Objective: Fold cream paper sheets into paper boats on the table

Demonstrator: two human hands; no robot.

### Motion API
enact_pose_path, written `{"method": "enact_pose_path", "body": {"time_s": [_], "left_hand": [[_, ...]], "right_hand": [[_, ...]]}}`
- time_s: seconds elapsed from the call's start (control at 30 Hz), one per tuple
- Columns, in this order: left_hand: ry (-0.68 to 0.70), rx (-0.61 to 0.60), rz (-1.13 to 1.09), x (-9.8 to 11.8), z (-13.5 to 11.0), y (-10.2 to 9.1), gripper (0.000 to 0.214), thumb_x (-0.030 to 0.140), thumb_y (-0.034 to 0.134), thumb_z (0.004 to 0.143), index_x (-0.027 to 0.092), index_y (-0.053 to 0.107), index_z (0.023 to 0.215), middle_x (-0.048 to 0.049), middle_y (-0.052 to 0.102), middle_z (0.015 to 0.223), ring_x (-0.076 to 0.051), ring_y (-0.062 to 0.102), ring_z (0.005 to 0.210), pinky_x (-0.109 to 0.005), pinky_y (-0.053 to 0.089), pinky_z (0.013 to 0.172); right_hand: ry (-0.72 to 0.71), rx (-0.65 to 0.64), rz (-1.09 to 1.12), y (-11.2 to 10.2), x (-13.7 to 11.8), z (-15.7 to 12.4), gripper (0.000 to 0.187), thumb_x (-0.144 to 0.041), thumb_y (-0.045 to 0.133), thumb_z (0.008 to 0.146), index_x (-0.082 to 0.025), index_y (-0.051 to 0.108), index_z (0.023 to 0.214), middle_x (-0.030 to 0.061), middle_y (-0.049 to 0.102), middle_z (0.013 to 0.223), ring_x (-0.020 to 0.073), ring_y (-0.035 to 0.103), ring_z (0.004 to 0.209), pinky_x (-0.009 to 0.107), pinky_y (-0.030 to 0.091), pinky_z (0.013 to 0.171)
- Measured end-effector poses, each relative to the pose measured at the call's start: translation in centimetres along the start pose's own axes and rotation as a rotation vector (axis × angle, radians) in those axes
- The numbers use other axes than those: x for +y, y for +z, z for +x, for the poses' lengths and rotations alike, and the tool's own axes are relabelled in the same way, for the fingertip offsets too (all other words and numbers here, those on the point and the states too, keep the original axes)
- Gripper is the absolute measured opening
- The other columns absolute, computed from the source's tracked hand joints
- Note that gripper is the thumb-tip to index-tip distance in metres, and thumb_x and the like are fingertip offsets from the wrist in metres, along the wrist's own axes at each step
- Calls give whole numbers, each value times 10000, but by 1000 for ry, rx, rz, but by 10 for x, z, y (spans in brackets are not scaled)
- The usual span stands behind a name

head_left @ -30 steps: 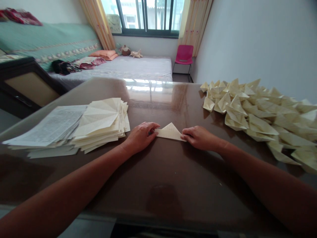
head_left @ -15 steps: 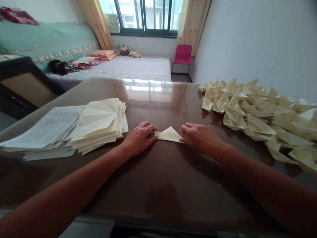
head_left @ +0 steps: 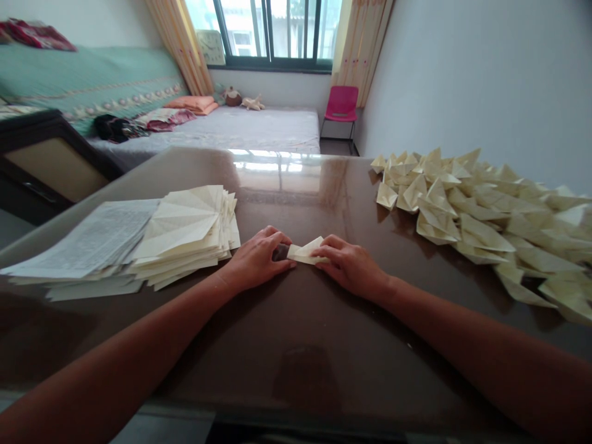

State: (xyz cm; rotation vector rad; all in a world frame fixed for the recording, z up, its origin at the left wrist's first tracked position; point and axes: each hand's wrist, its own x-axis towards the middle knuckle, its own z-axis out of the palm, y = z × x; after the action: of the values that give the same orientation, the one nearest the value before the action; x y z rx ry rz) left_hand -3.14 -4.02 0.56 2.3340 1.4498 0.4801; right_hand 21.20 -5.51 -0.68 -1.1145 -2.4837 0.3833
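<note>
A small folded piece of cream paper (head_left: 303,253) lies on the brown table between my hands, with a pointed flap rising at its far side. My left hand (head_left: 261,258) rests on the table, its thumb and fingertips closed on the paper's left end. Over the right part of the paper sits my right hand (head_left: 349,264), fingers bent and gripping it, so that end is hidden. To the left is a stack of creased cream sheets (head_left: 180,225). A heap of folded paper boats (head_left: 490,216) spreads over the table's right side.
Printed sheets (head_left: 87,237) lie left of the cream stack. The glossy table (head_left: 277,357) reflects the window. Beyond its far edge stand a bed (head_left: 268,129) and a pink chair (head_left: 342,103); a dark cabinet (head_left: 50,163) is at the left.
My right hand has moved left from the paper's right tip and now covers its right part. My left hand keeps its place at the left end.
</note>
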Motion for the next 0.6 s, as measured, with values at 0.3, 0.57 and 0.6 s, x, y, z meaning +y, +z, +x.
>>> {"method": "enact_pose_path", "body": {"time_s": [0.3,0.57,0.6], "left_hand": [[25,16,-37,11,-5,3,146,327,608,799,247,653,913,30,655,852,-136,598,718,-236,434,663],[164,-41,-72,9,-5,3,181,328,545,866,217,685,839,-17,645,978,-156,618,870,-245,454,804],[169,-43,-70,9,-4,3,210,331,515,886,212,683,846,-23,641,971,-158,616,873,-248,452,807]], "right_hand": [[34,7,22,0,-2,3,263,-300,417,954,-234,649,1058,40,614,1024,136,615,839,236,440,765],[12,7,12,0,-1,3,258,-312,427,951,-229,660,1024,37,608,992,129,598,818,229,424,750],[19,6,9,1,-2,3,260,-314,424,953,-228,660,1019,37,609,989,128,598,816,229,423,749]]}}
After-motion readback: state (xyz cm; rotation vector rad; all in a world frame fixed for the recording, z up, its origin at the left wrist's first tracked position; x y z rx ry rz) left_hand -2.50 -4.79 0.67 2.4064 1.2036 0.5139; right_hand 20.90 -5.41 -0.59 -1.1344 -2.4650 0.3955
